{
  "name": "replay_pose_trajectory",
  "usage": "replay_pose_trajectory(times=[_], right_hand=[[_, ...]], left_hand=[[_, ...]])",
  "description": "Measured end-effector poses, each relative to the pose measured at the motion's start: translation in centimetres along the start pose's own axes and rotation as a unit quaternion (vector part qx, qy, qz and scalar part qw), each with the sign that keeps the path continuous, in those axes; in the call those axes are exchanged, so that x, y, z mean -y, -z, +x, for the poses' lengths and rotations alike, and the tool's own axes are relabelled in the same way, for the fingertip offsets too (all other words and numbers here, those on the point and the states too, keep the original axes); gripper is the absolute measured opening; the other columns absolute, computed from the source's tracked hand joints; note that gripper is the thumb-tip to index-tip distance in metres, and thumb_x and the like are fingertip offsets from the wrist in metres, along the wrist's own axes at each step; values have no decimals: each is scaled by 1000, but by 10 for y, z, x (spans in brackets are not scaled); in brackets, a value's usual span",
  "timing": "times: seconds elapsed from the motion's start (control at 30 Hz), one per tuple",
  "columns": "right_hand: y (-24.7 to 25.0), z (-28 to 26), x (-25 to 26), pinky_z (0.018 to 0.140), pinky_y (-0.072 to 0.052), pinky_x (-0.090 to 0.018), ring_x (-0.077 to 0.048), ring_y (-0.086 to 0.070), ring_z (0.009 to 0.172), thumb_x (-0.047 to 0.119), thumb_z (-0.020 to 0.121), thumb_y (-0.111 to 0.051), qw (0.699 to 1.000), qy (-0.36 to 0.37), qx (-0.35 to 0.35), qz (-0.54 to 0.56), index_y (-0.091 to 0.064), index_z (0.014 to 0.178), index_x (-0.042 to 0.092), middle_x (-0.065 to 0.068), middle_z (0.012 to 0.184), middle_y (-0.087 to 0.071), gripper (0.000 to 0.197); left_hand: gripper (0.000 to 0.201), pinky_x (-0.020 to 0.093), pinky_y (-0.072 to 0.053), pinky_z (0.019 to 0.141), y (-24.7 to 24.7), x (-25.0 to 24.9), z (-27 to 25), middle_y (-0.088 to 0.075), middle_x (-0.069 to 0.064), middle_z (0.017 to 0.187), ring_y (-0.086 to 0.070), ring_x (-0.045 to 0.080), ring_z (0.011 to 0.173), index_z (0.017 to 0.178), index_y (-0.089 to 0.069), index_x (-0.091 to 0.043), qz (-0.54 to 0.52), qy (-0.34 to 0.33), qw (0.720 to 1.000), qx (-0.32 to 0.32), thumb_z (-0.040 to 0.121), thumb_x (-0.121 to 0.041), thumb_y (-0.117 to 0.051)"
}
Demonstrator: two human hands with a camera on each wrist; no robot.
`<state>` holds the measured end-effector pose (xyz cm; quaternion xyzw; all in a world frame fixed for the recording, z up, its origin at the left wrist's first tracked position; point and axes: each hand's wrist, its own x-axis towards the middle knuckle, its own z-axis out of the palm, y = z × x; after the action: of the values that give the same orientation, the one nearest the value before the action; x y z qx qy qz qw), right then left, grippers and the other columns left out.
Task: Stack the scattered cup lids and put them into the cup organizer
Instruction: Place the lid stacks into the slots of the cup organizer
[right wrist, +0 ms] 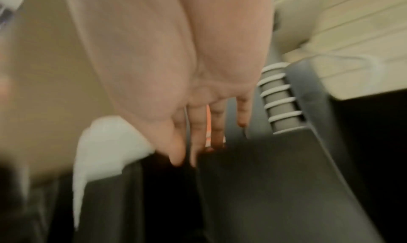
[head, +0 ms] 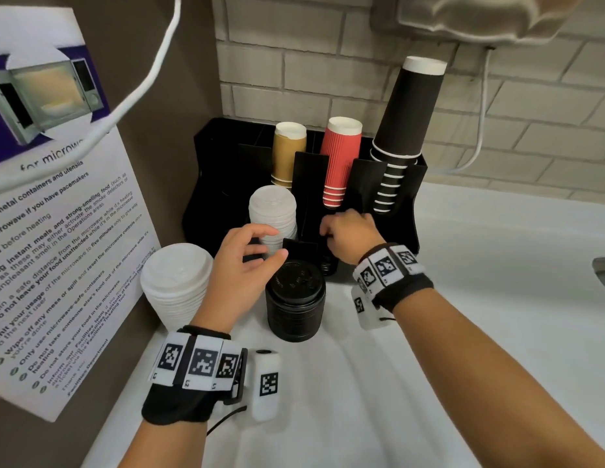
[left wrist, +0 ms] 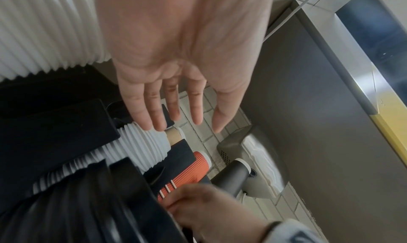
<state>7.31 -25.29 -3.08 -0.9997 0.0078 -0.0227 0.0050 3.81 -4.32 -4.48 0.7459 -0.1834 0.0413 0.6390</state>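
The left hand's fingers (head: 257, 231) were spread and loosely bent, empty, with the thumb hanging just over the black lid stack (head: 295, 300) and the fingertips close beside the white lids (head: 273, 214) already seated in the organizer (head: 407, 211); whether they touched those lids could not be told. The right hand (head: 350, 236) was at the organizer's front, at 2 o'clock from the black stack, its fingers nearly straight and holding nothing in the blurred wrist view, their tips down by a divider.

The black stack stood upright on the worktop (head: 463, 332), its long axis vertical, right at the organizer's front edge. It lay at 5 o'clock from the left fingers, under the thumb, so the left hand was the nearer. A taller white stack (head: 176, 285) stood at 9 o'clock from the black one, by the left wrist, also still outside.

Judging from this, the next lift would be a grasp round the black stack's sides, then a short carry towards 12 o'clock into a free slot, kept upright so the lids stay nested
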Motion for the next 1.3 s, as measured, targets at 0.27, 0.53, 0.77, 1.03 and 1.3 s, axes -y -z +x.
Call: replay_pose_trajectory(times=[0.27, 0.53, 0.77, 1.03, 1.3], right_hand=[[17, -50, 23, 88, -39, -12, -6, -47, 114, 47, 71, -79, 930, 106, 109, 334, -47, 130, 26, 6, 124, -52, 71], [-2, -53, 37, 99, -45, -43, -23, -44, 119, 44, 60, -86, 964, 111, 132, 202, -30, 142, 31, -2, 127, -45, 100], [-4, -51, 38, 95, -47, -45, -26, -50, 110, 35, 60, -84, 959, 118, 111, 234, -30, 137, 29, -5, 119, -50, 94], [24, -54, 23, 77, -49, -17, -4, -61, 92, 18, 73, -80, 854, 98, 13, 510, -34, 136, 28, 9, 109, -55, 78], [35, -63, 25, 97, -49, -31, -14, -60, 111, 21, 88, -65, 817, 125, 47, 561, -44, 129, 31, 0, 120, -58, 47]], left_hand=[[23, 21, -50, 85, 7, 5, 5, -56, 3, 118, -60, 11, 98, 109, -64, -21, 7, -9, 1000, -28, 96, -5, -53], [21, 12, -48, 77, 7, 4, 3, -59, 12, 113, -59, 6, 88, 108, -64, -21, 6, 3, 1000, -25, 93, -8, -59], [21, 15, -47, 80, 8, 2, 2, -58, 6, 121, -60, 9, 94, 111, -63, -19, 6, 13, 1000, -25, 92, -8, -61], [77, 24, -51, 93, 5, -4, -5, -51, -7, 135, -56, 10, 119, 130, -46, -39, -99, 36, 993, 53, 60, -37, -79], [83, 30, -54, 93, -8, -5, -8, -49, -5, 142, -59, 15, 121, 130, -43, -41, -205, 4, 974, 99, 63, -14, -83]])
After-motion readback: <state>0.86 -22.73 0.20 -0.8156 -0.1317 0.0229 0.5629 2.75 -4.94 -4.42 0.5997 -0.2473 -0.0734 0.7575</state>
